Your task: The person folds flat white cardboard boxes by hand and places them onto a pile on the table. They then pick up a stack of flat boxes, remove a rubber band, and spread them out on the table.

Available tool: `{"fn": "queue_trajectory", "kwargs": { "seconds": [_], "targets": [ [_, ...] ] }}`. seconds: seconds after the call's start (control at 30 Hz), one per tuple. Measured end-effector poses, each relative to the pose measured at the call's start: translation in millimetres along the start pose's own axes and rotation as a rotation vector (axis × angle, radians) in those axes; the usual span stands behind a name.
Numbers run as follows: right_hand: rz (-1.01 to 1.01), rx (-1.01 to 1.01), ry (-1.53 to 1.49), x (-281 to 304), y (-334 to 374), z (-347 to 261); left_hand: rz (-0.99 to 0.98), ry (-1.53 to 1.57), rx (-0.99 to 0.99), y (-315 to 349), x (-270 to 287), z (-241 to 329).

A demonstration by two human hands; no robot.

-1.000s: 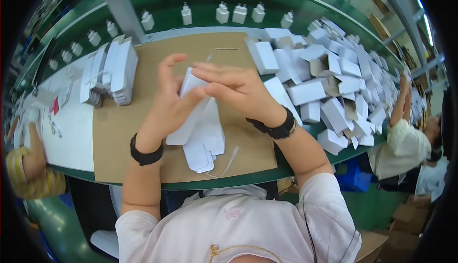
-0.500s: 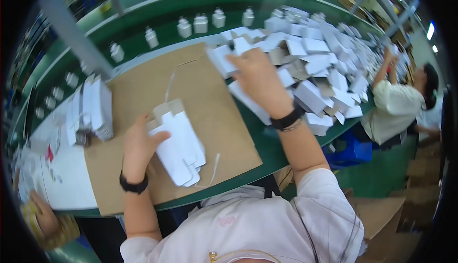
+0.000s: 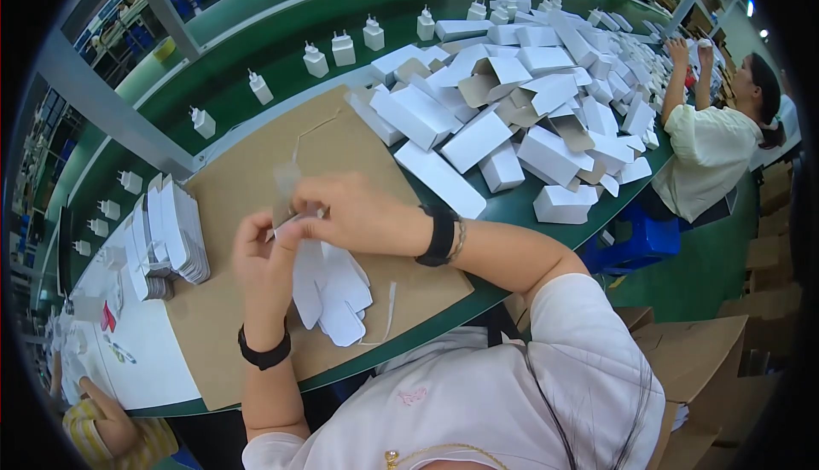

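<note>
Newly drawn back from the heap of boxy white cardboard boxes [image 3: 546, 95], the right hand [image 3: 345, 211] is joined to the left hand [image 3: 266, 252] above the brown cardboard sheet [image 3: 230, 325]. A slim white cardboard carton [image 3: 306, 289] is pinched by both hands' fingers; another carton, apparently, is being shaped.

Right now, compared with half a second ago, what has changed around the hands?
The bare right hand moved left from the heaped white paperboard boxes to the bare left hand; both now hold a white paperboard carton. The brown cardboard sheet stayed put.
</note>
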State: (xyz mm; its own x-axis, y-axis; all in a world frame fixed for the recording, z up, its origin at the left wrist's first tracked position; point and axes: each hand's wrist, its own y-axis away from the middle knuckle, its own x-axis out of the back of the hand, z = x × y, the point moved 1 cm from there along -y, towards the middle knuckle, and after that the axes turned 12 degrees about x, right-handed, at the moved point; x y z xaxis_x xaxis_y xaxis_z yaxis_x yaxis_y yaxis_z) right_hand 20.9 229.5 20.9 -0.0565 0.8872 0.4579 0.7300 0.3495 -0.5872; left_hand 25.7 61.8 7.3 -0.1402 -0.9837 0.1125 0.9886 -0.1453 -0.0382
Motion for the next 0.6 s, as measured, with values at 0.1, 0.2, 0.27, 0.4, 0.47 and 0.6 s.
{"fn": "queue_trajectory", "kwargs": {
  "seconds": [0.1, 0.2, 0.27, 0.4, 0.47, 0.6],
  "targets": [
    [0.012, 0.029, -0.09, 12.0, -11.5, 0.4, -0.183, -0.037, -0.074, 5.0, 0.2, -1.8],
    [-0.088, 0.077, -0.135, 12.9, -20.5, -8.1, -0.238, -0.016, -0.045, 7.0, -0.1, 0.2],
    [-0.102, 0.036, -0.183, 11.0, -25.7, -6.7, -0.083, -0.068, 0.067, 10.1, -0.2, 6.8],
    [-0.131, 0.115, -0.142, 2.7, -26.5, -8.8, -0.008, -0.15, -0.209, 7.8, 8.5, 10.8],
    [0.08, 0.102, -0.36, -12.0, -21.5, -8.3, 0.047, -0.121, -0.258, 6.0, 7.2, 6.4],
    [0.251, -0.058, -0.75, -29.0, -14.4, -2.4, 0.149, -0.077, -0.164, 9.2, 5.9, -0.4]
  ]
}}
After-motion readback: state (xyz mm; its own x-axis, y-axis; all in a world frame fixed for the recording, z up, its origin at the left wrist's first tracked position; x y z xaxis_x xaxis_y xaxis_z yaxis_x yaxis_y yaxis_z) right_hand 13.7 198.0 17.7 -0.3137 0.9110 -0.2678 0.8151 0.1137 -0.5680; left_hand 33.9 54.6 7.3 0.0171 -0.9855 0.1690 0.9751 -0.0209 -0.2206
